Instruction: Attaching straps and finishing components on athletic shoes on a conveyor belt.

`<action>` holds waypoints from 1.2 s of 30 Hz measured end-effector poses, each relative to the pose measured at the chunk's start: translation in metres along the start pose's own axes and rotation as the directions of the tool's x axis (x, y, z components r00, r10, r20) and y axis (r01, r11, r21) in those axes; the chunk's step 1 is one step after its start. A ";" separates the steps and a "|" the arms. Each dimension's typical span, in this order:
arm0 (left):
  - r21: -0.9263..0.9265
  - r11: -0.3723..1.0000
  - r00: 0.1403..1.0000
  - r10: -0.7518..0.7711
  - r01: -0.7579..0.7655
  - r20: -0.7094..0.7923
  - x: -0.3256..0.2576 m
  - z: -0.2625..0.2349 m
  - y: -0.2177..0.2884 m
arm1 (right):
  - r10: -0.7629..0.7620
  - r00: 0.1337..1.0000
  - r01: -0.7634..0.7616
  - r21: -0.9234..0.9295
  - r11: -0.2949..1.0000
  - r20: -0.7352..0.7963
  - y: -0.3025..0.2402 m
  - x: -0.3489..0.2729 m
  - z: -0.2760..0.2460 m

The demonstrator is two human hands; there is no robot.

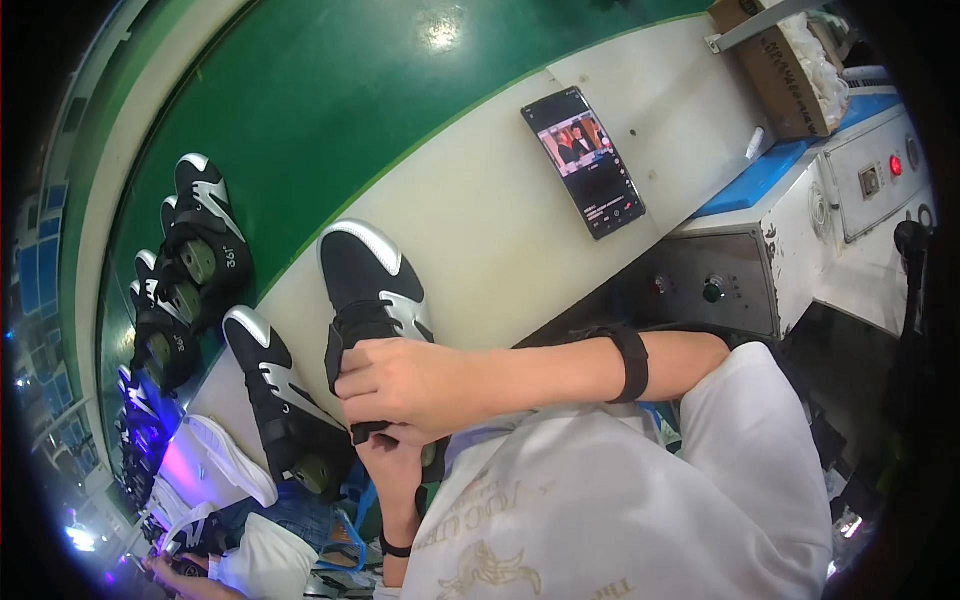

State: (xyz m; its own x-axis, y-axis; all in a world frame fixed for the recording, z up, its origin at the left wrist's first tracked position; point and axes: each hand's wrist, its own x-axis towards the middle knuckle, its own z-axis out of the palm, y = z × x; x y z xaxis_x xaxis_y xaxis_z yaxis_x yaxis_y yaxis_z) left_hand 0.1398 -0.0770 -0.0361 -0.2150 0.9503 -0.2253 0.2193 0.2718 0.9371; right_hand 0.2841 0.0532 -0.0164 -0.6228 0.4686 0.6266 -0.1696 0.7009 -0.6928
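A black and silver sneaker [366, 277] lies on the cream ledge [500, 230] beside the green conveyor belt [320, 100], toe pointing away from me. My right hand [400, 380] reaches in from the right, with a black band on its wrist, and its fingers are closed over the shoe's black collar. My left hand [392, 458] comes up from below and holds the heel end from underneath; it is partly hidden by the right hand. A second matching sneaker [275, 392] lies just left of them, untouched.
Several more black sneakers [195, 255] ride the belt at left. A phone [583, 160] with a lit screen lies on the ledge. A grey control box [715, 285] with knobs, a machine panel [880, 175] and a cardboard box [775, 65] stand at right. Another person [250, 560] sits at lower left.
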 end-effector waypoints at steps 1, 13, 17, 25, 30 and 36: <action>-0.039 0.999 1.000 -0.013 0.014 0.014 0.000 -0.001 0.001 | 0.065 0.996 -0.061 0.063 0.996 -0.063 -0.004 0.000 0.005; -0.073 0.989 0.989 0.121 -0.127 -0.089 0.011 0.037 0.058 | 0.154 0.976 -0.161 -0.033 0.986 -0.153 -0.028 -0.023 -0.018; -0.186 0.926 0.938 0.296 -0.329 -0.182 0.004 0.019 0.018 | 0.404 0.880 -0.433 -0.072 0.898 -0.250 -0.048 -0.047 -0.031; 0.237 0.874 0.892 0.449 -0.424 -0.056 0.014 0.014 0.020 | 0.495 0.796 -0.535 -0.020 0.845 -0.349 -0.052 -0.055 -0.010; 0.443 0.784 0.869 0.495 -0.435 -0.023 0.014 0.019 0.028 | 0.395 0.807 -0.485 -0.112 0.867 -0.438 -0.048 -0.058 -0.001; 0.524 0.759 0.874 0.483 -0.386 -0.055 0.010 0.025 0.029 | 0.240 0.826 -0.390 -0.211 0.896 -0.510 -0.041 -0.066 0.006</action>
State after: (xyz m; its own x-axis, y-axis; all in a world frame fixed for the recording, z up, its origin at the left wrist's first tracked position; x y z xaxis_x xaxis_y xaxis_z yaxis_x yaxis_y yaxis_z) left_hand 0.1678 -0.0554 -0.0178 -0.1346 0.9533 0.2705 0.7481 -0.0812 0.6586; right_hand 0.3278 -0.0099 -0.0318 -0.1653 0.8293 0.5337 0.2523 0.5587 -0.7900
